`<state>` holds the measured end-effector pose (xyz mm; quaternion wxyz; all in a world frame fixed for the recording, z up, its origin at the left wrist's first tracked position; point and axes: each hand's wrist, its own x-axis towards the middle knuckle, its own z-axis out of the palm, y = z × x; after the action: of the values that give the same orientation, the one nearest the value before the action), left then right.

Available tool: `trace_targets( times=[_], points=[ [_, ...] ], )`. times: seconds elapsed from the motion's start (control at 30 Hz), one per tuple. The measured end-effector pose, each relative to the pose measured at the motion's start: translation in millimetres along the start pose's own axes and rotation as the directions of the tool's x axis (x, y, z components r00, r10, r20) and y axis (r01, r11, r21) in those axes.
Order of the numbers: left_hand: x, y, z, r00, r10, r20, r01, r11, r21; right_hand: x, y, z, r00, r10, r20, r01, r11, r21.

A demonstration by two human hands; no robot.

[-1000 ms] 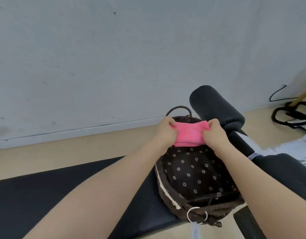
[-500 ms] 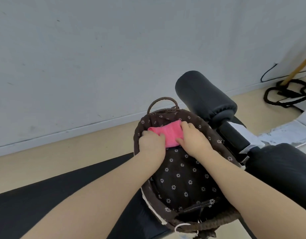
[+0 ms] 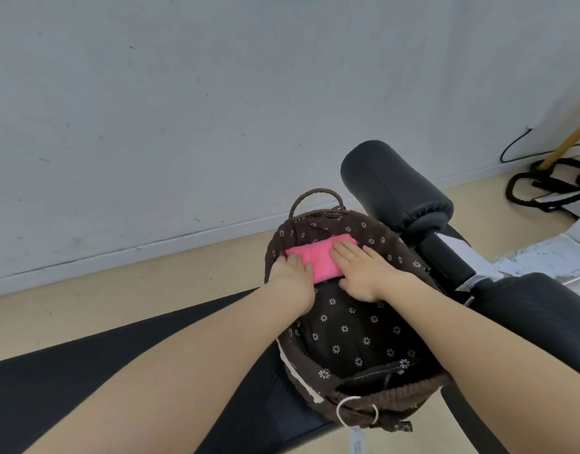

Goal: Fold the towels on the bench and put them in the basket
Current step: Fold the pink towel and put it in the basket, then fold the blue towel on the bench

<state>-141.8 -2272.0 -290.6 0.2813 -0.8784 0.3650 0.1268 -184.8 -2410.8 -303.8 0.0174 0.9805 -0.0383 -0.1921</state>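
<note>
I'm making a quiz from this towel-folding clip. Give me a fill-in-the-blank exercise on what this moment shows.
1. The folded towel is coloured ____.
2. The towel lies inside the ____, at its far end.
3. The right hand rests on the towel with its fingers ____, not curled.
4. The basket's dark lining is printed with small white ____.

Missing words: pink; basket; straight; flowers

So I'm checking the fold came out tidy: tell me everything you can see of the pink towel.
The pink towel is a bright pink, soft-looking cloth folded into a compact oblong with a crease across it. It lies flat at the far end inside the basket, on the brown flower-print lining. The left hand rests on its left end and the right hand lies flat over its right end, fingers straight.
</note>
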Motion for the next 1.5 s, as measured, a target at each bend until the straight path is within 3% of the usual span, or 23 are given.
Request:
trace_targets(
  times=[0.1,0.23,0.33,0.47,0.53,0.73,1.07,1.2,1.33,1.5],
  points=[
    [-22,-16,-16,0.99,0.06,-0.127,-0.07,0.994,-0.083,-11,-4,-35,1.0,0.004,-0.019,-0.001,0.989,0.145],
    [-86,-43,-16,0.941,0.071,-0.332,-0.163,0.952,-0.258,-49,-44,-76,0.959,0.019,-0.284,0.068,0.955,0.29],
    [-144,-71,9,0.901,-0.101,-0.421,-0.076,0.921,-0.382,-86,-95,-91,0.91,-0.012,-0.414,0.157,0.936,0.316],
    [-230,-108,48,0.87,-0.349,-0.348,0.07,0.786,-0.614,-128,-173,-93,0.853,-0.088,-0.515,0.273,0.915,0.296],
    [-268,-121,69,0.858,-0.413,-0.304,0.132,0.75,-0.648,-143,-212,-91,0.837,-0.107,-0.537,0.315,0.896,0.312],
    [-342,-156,161,0.824,-0.53,-0.2,0.214,0.618,-0.757,-157,-323,-66,0.852,-0.258,-0.456,0.405,0.876,0.262],
    [-409,-242,312,0.757,-0.652,0.043,0.328,0.322,-0.888,-94,-513,-42,0.877,-0.457,-0.147,0.477,0.865,0.159],
    [-491,-314,310,0.686,-0.714,0.14,0.406,0.216,-0.888,-116,-597,-101,0.798,-0.595,-0.101,0.602,0.794,0.081],
    [-603,-392,287,0.588,-0.785,0.195,0.442,0.109,-0.89,-158,-678,-195,0.654,-0.752,0.077,0.753,0.638,-0.162],
    [-757,-468,256,0.577,-0.774,0.261,0.51,0.093,-0.855,-243,-780,-320,0.571,-0.811,0.125,0.815,0.541,-0.209]
  ],
)
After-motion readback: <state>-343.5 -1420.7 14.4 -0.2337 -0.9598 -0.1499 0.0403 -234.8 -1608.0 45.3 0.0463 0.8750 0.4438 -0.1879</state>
